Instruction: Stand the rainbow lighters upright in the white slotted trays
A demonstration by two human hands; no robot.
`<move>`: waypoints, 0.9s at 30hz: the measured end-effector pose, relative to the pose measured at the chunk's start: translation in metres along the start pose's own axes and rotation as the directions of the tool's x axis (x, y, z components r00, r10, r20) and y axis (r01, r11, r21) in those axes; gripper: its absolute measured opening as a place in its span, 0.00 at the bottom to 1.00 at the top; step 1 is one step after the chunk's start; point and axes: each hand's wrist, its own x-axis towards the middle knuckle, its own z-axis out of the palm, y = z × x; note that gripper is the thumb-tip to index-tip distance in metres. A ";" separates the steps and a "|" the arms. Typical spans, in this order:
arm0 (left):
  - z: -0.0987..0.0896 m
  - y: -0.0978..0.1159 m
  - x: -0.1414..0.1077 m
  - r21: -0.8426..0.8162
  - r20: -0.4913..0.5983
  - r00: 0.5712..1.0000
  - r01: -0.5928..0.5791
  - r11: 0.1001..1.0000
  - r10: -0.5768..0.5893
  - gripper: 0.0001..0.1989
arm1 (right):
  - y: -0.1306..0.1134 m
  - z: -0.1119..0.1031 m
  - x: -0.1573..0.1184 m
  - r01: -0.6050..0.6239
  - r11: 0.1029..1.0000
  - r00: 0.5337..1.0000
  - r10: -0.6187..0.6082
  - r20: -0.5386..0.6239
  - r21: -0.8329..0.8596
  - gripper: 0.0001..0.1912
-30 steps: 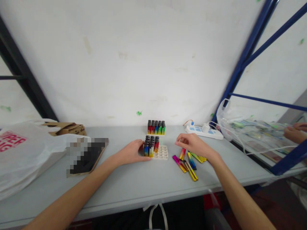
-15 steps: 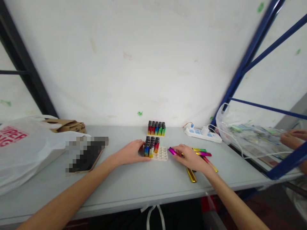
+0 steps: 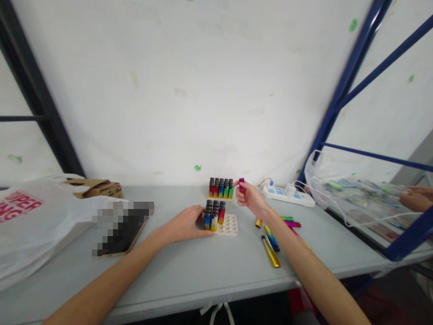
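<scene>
On the table, a white holed tray (image 3: pixel 231 225) carries black-topped lighters (image 3: pixel 211 215) standing upright in its left part; the right holes show bare. My left hand (image 3: pixel 187 223) curls around the tray's left end, thumb along the front edge and fingers behind, partly hidden by the lighters. Raised above the table to the right, my right hand (image 3: pixel 250 198) pinches a shiny purple metallic sleeve-like piece (image 3: pixel 241 181), held upright. Behind the tray, several more lighters (image 3: pixel 221 188) stand in a block. Shiny coloured pieces, among them a gold one (image 3: pixel 271 253), lie under and beside my right forearm.
A white power strip (image 3: pixel 287 197) with cables sits at the back right. To the left are a pixelated dark phone-like slab (image 3: pixel 125 228), a white plastic bag (image 3: pixel 47 225) and cardboard (image 3: pixel 98 187). Beyond the blue frame (image 3: pixel 338 101), another person's hand (image 3: pixel 414 197) shows.
My right hand has lifted off the table, up and back, with the purple piece, now turned upright. Pieces formerly under it are uncovered. My left hand stays at the tray; the view tilts slightly.
</scene>
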 end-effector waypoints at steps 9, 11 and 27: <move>0.001 -0.001 0.001 -0.009 0.019 1.000 -0.008 1.000 0.008 0.30 | 0.033 0.010 -0.001 -0.106 0.987 0.956 0.069 -0.284 -0.119 0.27; 0.002 -0.002 0.001 -0.021 0.017 1.000 -0.016 1.000 0.017 0.31 | 0.036 0.013 -0.001 -0.098 0.986 0.939 0.048 -0.340 -0.132 0.25; 0.001 -0.002 0.001 -0.017 0.011 1.000 -0.015 1.000 0.015 0.31 | 0.040 0.015 -0.005 -0.072 0.969 0.950 -0.005 -0.312 -0.236 0.29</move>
